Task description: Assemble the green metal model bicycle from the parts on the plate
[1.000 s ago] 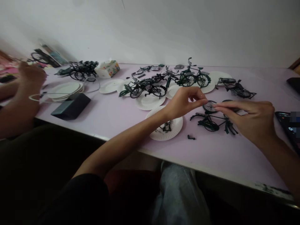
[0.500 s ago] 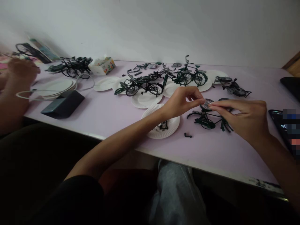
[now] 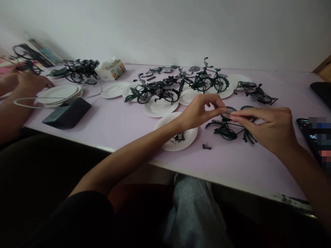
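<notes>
My left hand (image 3: 203, 109) and my right hand (image 3: 271, 125) meet fingertip to fingertip over the right part of the table, both closed in a pinch. Whatever lies between them is thin and too small to name. Below the fingertips a dark green model bicycle frame (image 3: 230, 134) lies on its side. Partly behind the fingers is a spoked toy wheel (image 3: 231, 109), and a second wheel (image 3: 248, 107) shows beyond my right hand. A small black bent part (image 3: 206, 147) lies near the frame. Under my left forearm, a paper plate (image 3: 191, 139) holds small metal parts.
Several model bicycles (image 3: 170, 94) stand among paper plates along the back, and one lies on its side (image 3: 254, 93). A phone (image 3: 307, 132) is at the right edge. Leftward are a dark box (image 3: 67, 113), a cable, stacked plates (image 3: 58, 93), a tissue box (image 3: 111, 70) and another person's hands (image 3: 32, 81).
My two hands stay pinched together almost in the same spot; the silvery glint between them has faded. At the left, the other person's hand has lowered, and a model bicycle shows there.
</notes>
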Tool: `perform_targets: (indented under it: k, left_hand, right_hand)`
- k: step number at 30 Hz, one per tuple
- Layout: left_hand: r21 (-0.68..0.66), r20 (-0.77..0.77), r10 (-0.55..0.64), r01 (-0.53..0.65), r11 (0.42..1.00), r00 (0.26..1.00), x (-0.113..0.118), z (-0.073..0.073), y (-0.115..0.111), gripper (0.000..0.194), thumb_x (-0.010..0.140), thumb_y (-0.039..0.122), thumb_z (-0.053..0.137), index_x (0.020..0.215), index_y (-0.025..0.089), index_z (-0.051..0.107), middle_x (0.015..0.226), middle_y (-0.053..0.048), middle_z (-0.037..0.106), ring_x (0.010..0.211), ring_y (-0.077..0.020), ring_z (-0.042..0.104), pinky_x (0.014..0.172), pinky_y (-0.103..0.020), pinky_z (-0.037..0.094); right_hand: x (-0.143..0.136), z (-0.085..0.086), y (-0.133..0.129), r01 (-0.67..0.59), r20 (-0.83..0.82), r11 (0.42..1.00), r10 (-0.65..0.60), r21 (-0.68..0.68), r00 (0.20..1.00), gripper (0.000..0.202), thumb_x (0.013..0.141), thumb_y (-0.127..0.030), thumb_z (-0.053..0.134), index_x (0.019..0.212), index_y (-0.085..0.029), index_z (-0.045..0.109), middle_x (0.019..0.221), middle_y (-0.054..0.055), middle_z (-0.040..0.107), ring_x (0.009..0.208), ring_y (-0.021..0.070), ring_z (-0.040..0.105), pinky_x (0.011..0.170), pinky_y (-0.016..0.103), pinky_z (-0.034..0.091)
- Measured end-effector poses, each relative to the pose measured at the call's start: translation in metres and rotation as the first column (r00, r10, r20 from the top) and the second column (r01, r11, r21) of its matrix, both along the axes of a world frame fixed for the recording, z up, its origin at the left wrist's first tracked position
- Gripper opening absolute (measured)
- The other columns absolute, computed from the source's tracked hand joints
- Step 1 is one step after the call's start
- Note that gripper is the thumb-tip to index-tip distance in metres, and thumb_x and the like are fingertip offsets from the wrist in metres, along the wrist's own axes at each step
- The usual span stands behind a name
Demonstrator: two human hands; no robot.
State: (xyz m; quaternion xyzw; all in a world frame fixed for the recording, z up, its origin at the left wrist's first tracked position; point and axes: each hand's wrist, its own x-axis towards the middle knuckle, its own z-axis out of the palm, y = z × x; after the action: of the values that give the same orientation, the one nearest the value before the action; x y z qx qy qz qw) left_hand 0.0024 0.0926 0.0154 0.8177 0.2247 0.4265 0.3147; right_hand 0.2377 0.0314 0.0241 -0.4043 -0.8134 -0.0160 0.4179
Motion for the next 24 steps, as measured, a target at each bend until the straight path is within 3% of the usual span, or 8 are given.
perform_targets:
  k: [6,10,14,19,24]
  left_hand:
    - [-0.005,0.011,-0.045,0.045,0.999,0.999,0.003,0.002,-0.007,0.025,0.101,0.042,0.074,0.091,0.019,0.077,0.100,-0.005,0.080,0.093,-0.0162,0.070,0.085,-0.033,0.047]
    - [-0.021,0.025,-0.028,0.029,0.999,0.999,0.006,0.001,-0.013,0.021,0.102,0.036,0.074,0.090,0.018,0.076,0.096,-0.004,0.078,0.091,-0.0149,0.068,0.085,-0.033,0.047]
    - [-0.008,0.075,0.003,-0.002,1.000,0.997,0.008,-0.002,-0.014,0.018,0.101,0.031,0.075,0.089,0.018,0.075,0.093,-0.002,0.077,0.088,-0.0130,0.067,0.083,-0.031,0.046]
    - [0.050,0.119,-0.013,0.007,0.999,0.993,0.010,-0.005,-0.012,0.018,0.100,0.033,0.077,0.091,0.018,0.074,0.093,-0.002,0.077,0.087,-0.0115,0.068,0.083,-0.028,0.050]
    - [0.130,0.123,-0.015,-0.001,0.991,0.992,0.008,-0.003,-0.012,0.018,0.101,0.032,0.077,0.091,0.018,0.073,0.091,-0.003,0.075,0.086,-0.0119,0.068,0.081,-0.028,0.052]
  right_hand:
    - [0.000,-0.002,0.001,0.012,-0.036,0.997,-0.014,-0.070,0.999,0.006,0.096,-0.037,0.080,0.098,-0.039,0.085,0.094,-0.005,0.085,0.073,0.0225,0.079,0.061,0.039,0.060]
    - [-0.004,-0.003,0.001,0.011,-0.071,0.996,-0.017,-0.086,0.997,0.004,0.092,-0.036,0.083,0.095,-0.033,0.084,0.090,-0.002,0.084,0.069,0.0217,0.076,0.062,0.038,0.061]
    - [-0.008,-0.003,-0.001,0.057,-0.141,0.980,-0.085,-0.192,0.986,0.006,0.091,-0.034,0.083,0.097,-0.036,0.084,0.092,-0.003,0.084,0.078,0.0236,0.080,0.069,0.039,0.065]
    - [-0.011,-0.004,-0.001,-0.047,-0.327,0.953,-0.056,-0.299,0.943,0.014,0.085,-0.032,0.089,0.097,-0.035,0.084,0.093,-0.002,0.083,0.080,0.0243,0.081,0.076,0.041,0.069]
    - [-0.008,-0.002,0.000,-0.058,-0.308,0.943,-0.048,-0.327,0.950,0.011,0.086,-0.032,0.086,0.096,-0.035,0.086,0.090,-0.003,0.083,0.076,0.0227,0.079,0.074,0.039,0.068]
